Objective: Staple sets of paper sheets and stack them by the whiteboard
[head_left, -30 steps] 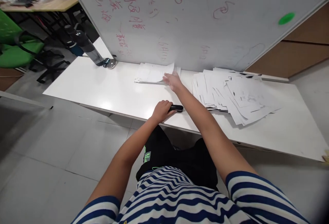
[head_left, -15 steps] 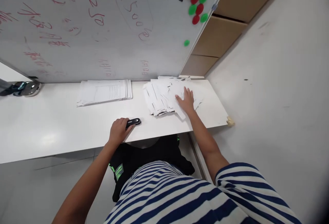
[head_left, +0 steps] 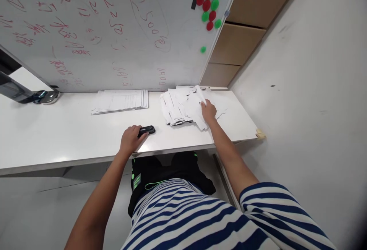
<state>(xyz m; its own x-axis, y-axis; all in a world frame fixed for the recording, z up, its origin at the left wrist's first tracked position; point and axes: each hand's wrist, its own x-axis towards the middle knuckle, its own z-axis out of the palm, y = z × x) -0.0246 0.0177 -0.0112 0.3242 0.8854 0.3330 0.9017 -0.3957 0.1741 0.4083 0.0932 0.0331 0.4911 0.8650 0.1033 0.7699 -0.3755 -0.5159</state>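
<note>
My left hand [head_left: 132,139] is wrapped round the rear part of a black stapler [head_left: 148,130], which rests on the white table near its front edge. To the right, my right hand [head_left: 209,111] is closed on a white sheet of paper [head_left: 200,94], whose upper part curls up from the heap. Beneath and beside it lies a messy pile of white papers [head_left: 177,106], fanned out unevenly against the foot of the whiteboard. A neater stack of printed sheets [head_left: 123,100] lies farther left, apart from both hands.
A whiteboard [head_left: 114,59] with red writing stands along the table's back, with red and green magnets [head_left: 209,9] at its upper right. Brown cardboard boxes [head_left: 236,43] are behind it. A white wall [head_left: 301,89] bounds the right. The white table [head_left: 71,135] has a taped corner [head_left: 260,133].
My right hand has gone from lying spread on the pile to gripping a sheet, which now curls upward. My left hand stays on the stapler. The camera view has shifted slightly.
</note>
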